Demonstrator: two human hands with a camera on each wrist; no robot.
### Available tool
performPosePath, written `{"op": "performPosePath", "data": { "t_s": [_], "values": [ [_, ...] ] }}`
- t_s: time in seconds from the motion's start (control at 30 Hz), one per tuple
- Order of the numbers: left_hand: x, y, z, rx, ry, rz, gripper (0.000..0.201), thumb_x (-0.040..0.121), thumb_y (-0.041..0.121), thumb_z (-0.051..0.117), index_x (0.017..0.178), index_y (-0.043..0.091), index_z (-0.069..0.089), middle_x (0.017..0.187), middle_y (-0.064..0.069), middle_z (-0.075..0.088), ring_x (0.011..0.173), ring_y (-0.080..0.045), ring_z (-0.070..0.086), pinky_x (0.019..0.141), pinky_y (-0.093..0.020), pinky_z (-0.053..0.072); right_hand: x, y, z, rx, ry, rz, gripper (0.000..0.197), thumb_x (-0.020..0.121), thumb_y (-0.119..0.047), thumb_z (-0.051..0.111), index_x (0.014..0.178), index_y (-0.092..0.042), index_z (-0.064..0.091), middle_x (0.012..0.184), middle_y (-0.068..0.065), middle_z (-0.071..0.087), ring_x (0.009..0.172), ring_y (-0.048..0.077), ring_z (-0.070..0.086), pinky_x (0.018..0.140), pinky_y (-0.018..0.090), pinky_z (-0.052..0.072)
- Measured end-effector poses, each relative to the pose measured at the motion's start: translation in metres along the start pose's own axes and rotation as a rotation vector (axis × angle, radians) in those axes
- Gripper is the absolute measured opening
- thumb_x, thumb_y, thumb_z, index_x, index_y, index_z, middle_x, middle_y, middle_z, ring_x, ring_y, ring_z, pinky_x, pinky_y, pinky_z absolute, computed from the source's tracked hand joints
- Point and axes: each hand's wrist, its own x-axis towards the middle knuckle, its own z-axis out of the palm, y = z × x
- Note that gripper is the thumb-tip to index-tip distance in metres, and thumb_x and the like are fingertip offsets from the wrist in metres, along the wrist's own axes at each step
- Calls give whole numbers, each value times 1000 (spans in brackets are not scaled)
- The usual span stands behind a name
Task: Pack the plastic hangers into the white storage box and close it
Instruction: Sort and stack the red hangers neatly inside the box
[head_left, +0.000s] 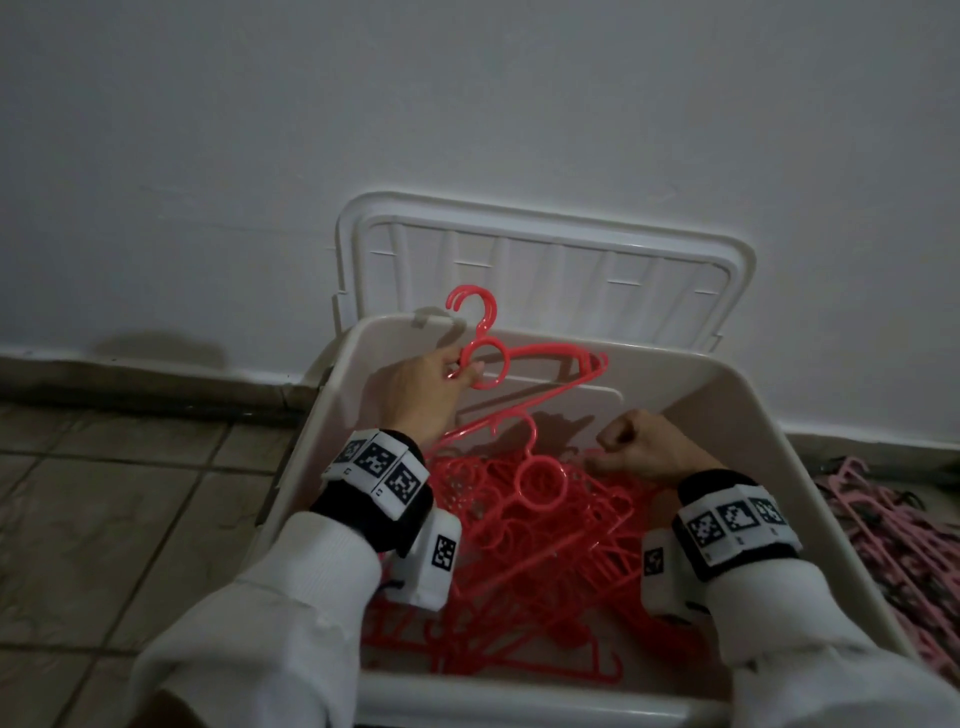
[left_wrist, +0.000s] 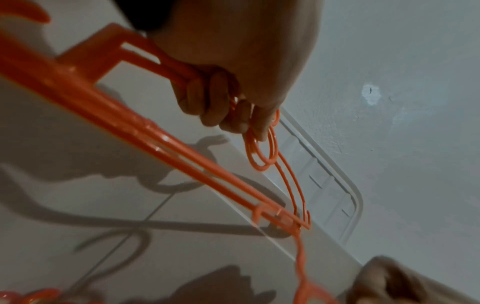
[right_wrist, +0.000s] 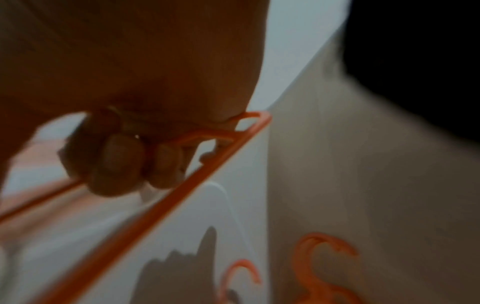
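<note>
A white storage box (head_left: 810, 447) stands open on the floor, its lid (head_left: 545, 260) tipped back against the wall. Several coral-red plastic hangers (head_left: 545, 545) lie piled inside. My left hand (head_left: 431, 384) grips two red hangers (head_left: 491, 364) by the ring below their hooks, above the box's far left corner; in the left wrist view my fingers (left_wrist: 207, 102) curl round their necks (left_wrist: 262, 152). My right hand (head_left: 644, 441) is fisted low in the box, its fingers (right_wrist: 116, 164) curled round the end of a red hanger (right_wrist: 197, 176).
A heap of pink hangers (head_left: 893, 551) lies on the floor right of the box. A tiled floor (head_left: 104, 519) spreads to the left. The white wall (head_left: 467, 104) rises straight behind the lid.
</note>
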Motion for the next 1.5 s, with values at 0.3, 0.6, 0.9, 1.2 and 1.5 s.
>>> {"op": "performPosePath", "data": {
  "t_s": [0.3, 0.6, 0.9, 1.2, 1.5],
  "values": [
    [-4, 9, 12, -374, -435, 3, 18, 92, 35, 53, 82, 27, 65, 58, 21, 57, 52, 6, 49, 51, -7, 35, 3, -7, -5, 204, 339, -196, 62, 72, -25, 78, 48, -23, 21, 42, -10, 22, 44, 4, 20, 51, 24, 23],
    [-5, 4, 15, -60, -340, 227, 27, 91, 37, 56, 106, 17, 67, 82, 5, 62, 71, 0, 55, 58, -1, 35, 7, -11, -3, 311, 404, -287, 46, 74, -16, 77, 54, -18, 36, 59, -1, 45, 59, 8, 44, 64, 28, 37],
    [-7, 5, 17, -161, -401, 205, 32, 90, 33, 57, 101, 4, 65, 75, -7, 64, 60, -16, 59, 49, -9, 41, 6, -13, 7, 75, 424, -244, 44, 70, -51, 66, 97, -20, 50, 91, -8, 48, 85, 10, 44, 78, 26, 36],
    [-12, 10, 16, -87, -439, 204, 17, 87, 46, 54, 87, 32, 64, 53, 5, 64, 41, -11, 56, 43, -13, 35, 9, -28, 24, -215, 213, -234, 60, 83, -65, 24, 116, -25, 53, 111, -9, 57, 114, 15, 48, 110, 51, 17],
    [-8, 7, 18, 36, -297, 161, 34, 98, 40, 40, 110, 15, 59, 94, 1, 67, 84, -17, 64, 71, -24, 43, 17, -19, 24, -60, 297, -298, 47, 89, -50, 33, 102, -16, 63, 78, -14, 50, 80, 10, 47, 81, 43, 41]
  ]
}}
